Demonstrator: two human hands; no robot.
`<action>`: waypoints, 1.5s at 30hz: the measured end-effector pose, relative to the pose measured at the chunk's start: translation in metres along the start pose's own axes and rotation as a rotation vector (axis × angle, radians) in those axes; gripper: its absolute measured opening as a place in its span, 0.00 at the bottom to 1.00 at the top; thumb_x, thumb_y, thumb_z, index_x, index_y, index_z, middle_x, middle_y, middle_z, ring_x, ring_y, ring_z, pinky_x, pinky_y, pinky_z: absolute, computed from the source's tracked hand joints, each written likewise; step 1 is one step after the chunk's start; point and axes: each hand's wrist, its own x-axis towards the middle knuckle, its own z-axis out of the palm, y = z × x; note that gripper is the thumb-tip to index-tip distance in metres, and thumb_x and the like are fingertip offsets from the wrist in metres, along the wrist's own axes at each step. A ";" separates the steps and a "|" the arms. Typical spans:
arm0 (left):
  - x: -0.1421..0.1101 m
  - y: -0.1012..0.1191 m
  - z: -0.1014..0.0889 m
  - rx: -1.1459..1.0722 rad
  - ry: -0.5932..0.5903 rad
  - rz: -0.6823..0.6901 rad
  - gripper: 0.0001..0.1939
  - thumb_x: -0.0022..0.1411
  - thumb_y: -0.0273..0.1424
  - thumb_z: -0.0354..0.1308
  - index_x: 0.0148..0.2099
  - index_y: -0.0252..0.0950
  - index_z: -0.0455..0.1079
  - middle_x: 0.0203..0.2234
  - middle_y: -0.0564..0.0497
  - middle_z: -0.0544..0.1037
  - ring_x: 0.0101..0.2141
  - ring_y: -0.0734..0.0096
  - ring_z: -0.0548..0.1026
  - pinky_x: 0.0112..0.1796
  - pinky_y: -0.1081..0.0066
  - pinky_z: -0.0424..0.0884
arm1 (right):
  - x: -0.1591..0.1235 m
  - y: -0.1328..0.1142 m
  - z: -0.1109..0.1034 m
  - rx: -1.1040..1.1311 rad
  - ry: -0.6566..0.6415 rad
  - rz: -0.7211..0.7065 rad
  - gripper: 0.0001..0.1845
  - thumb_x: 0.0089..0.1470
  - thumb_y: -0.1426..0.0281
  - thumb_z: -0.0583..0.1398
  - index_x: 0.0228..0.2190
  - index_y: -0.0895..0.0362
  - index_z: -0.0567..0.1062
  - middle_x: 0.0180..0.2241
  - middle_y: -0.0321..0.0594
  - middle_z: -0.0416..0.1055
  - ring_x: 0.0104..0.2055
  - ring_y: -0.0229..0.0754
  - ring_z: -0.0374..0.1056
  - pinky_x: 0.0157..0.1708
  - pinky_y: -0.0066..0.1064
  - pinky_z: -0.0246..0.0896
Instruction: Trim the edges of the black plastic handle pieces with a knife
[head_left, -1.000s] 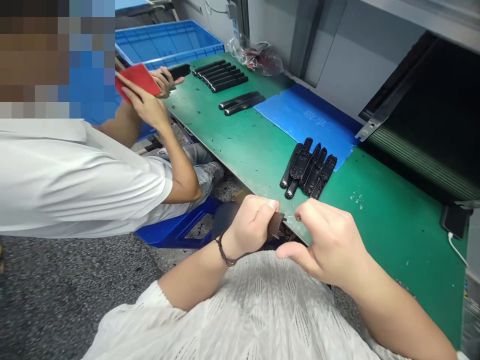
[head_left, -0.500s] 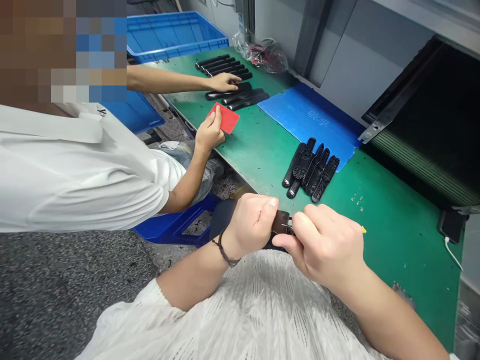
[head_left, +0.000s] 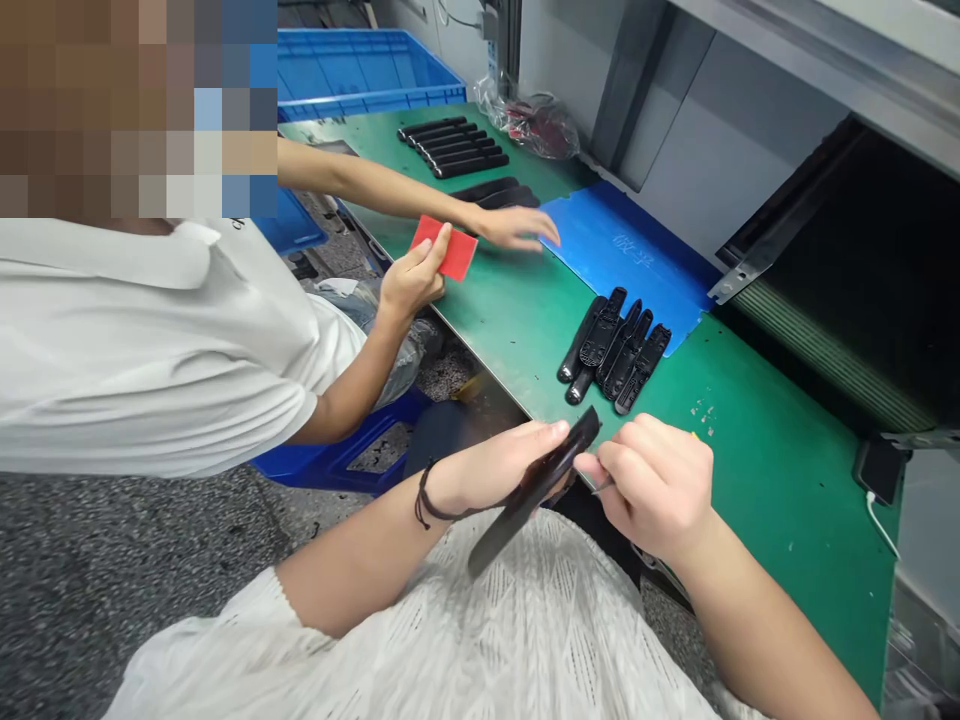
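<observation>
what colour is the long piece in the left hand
Black: the long piece in the left hand, head view.

A long, narrow black moulded piece (head_left: 517, 515) sits tilted in the left hand (head_left: 491, 470), its upper end jutting past the fingers and its lower end angled down. A small metal tip (head_left: 602, 486) pokes from the right hand (head_left: 656, 490), just beside the piece.

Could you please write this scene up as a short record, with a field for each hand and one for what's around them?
left hand: holds black part
right hand: holds metal tool, tip beside the part
nearby: black parts on green mat
co-worker: hand on red card
behind: blue crate
</observation>
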 end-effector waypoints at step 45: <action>0.001 -0.007 -0.004 -0.620 -0.212 -0.029 0.28 0.67 0.57 0.52 0.31 0.38 0.57 0.15 0.62 0.53 0.13 0.80 0.49 0.14 0.78 0.50 | -0.001 0.005 0.004 0.384 0.070 0.446 0.16 0.63 0.74 0.62 0.52 0.54 0.73 0.31 0.33 0.67 0.30 0.36 0.64 0.30 0.30 0.60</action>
